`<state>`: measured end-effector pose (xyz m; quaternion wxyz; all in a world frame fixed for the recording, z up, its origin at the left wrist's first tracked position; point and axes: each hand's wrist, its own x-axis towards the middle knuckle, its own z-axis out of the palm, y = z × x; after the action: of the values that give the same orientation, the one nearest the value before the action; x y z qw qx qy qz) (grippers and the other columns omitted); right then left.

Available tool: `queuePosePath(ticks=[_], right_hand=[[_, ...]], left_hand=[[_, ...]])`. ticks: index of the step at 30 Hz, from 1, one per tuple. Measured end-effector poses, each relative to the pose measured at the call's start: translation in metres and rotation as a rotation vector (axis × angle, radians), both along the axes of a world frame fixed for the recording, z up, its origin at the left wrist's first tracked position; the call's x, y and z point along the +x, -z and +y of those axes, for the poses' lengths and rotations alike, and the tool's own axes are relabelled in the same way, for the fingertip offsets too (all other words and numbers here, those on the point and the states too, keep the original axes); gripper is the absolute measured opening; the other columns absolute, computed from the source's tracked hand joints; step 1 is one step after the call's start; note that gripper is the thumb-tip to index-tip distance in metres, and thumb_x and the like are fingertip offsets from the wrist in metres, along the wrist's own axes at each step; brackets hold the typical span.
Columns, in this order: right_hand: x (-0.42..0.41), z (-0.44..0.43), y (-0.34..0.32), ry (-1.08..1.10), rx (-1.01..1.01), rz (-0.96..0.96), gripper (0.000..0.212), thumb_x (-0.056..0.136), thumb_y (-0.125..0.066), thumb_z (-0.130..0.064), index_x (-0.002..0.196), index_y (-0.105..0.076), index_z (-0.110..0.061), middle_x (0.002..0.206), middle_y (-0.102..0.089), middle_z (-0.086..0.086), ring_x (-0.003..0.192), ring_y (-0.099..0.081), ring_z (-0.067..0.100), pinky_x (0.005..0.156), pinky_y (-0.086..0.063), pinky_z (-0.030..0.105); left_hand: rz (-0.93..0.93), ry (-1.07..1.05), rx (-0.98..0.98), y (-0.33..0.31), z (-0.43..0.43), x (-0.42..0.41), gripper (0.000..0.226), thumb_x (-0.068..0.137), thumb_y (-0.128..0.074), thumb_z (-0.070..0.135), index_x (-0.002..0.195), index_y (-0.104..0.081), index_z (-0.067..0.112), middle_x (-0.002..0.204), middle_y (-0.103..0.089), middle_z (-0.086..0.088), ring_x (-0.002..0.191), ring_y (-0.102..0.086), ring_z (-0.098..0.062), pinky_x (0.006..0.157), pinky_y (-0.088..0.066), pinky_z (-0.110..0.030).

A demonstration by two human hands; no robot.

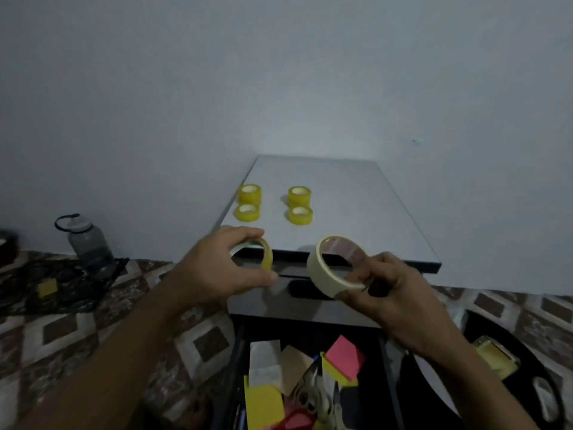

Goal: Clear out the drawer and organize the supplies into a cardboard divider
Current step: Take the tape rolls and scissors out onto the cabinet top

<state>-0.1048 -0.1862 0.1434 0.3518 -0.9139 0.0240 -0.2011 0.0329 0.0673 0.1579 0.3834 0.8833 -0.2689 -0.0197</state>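
My left hand (217, 268) grips a yellow tape roll (266, 255) between thumb and fingers, just above the cabinet's front edge. My right hand (390, 293) holds a larger cream masking tape roll (324, 271) tilted toward me. Several small yellow tape rolls (248, 201) (299, 204) sit in two short stacked columns on the grey cabinet top (356, 212). Below my hands the open drawer (238, 352) holds pink sticky notes (344, 355), yellow sticky pads (263, 405), paper pieces (266, 358) and scissors, partly hidden by my arms.
A dark water bottle (88, 243) stands on a dark cloth (62, 283) at the left, with a yellow pad (47, 288) on it. A black tray (524, 361) at the right holds a yellow item (496, 358). Patterned floor surrounds the cabinet; a wall stands behind.
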Motion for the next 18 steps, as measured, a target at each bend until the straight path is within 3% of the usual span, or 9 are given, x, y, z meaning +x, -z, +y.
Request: queuePosePath(ticks=[5, 8, 14, 18], right_hand=[[0.052, -0.019, -0.055, 0.012, -0.017, -0.041, 0.013, 0.074, -0.081, -0.034, 0.071, -0.068, -0.03, 0.088, -0.06, -0.007, 0.072, -0.059, 0.004, 0.062, -0.04, 0.021], [0.095, -0.032, -0.075, 0.054, 0.006, -0.037, 0.013, 0.076, -0.078, -0.032, 0.07, -0.068, -0.028, 0.094, -0.061, -0.006, 0.082, -0.061, 0.009, 0.065, -0.042, 0.026], [0.189, -0.048, -0.085, 0.08, 0.04, -0.001, 0.012, 0.082, -0.068, -0.024, 0.073, -0.069, -0.016, 0.082, -0.069, -0.006, 0.074, -0.059, 0.01, 0.057, -0.042, 0.024], [0.247, -0.05, -0.077, 0.097, -0.016, 0.012, 0.016, 0.086, -0.062, -0.025, 0.082, -0.072, -0.013, 0.088, -0.07, 0.001, 0.077, -0.06, 0.014, 0.056, -0.041, 0.023]], left_hand=[[-0.108, -0.023, 0.023, -0.041, -0.012, 0.046, 0.086, 0.057, -0.077, 0.072, 0.132, -0.059, 0.036, 0.128, -0.055, 0.016, 0.112, -0.054, -0.005, 0.095, -0.042, -0.025], [-0.136, -0.058, 0.048, -0.059, -0.024, 0.086, 0.085, 0.058, -0.075, 0.07, 0.132, -0.059, 0.032, 0.131, -0.057, 0.013, 0.114, -0.055, -0.007, 0.094, -0.042, -0.025], [-0.065, -0.138, 0.022, -0.075, -0.052, 0.174, 0.071, 0.073, -0.082, 0.051, 0.134, -0.059, 0.025, 0.135, -0.057, 0.003, 0.116, -0.056, -0.018, 0.093, -0.047, -0.033], [0.012, -0.16, 0.065, -0.071, -0.075, 0.225, 0.073, 0.072, -0.083, 0.047, 0.135, -0.058, 0.021, 0.136, -0.055, -0.003, 0.113, -0.055, -0.022, 0.09, -0.047, -0.033]])
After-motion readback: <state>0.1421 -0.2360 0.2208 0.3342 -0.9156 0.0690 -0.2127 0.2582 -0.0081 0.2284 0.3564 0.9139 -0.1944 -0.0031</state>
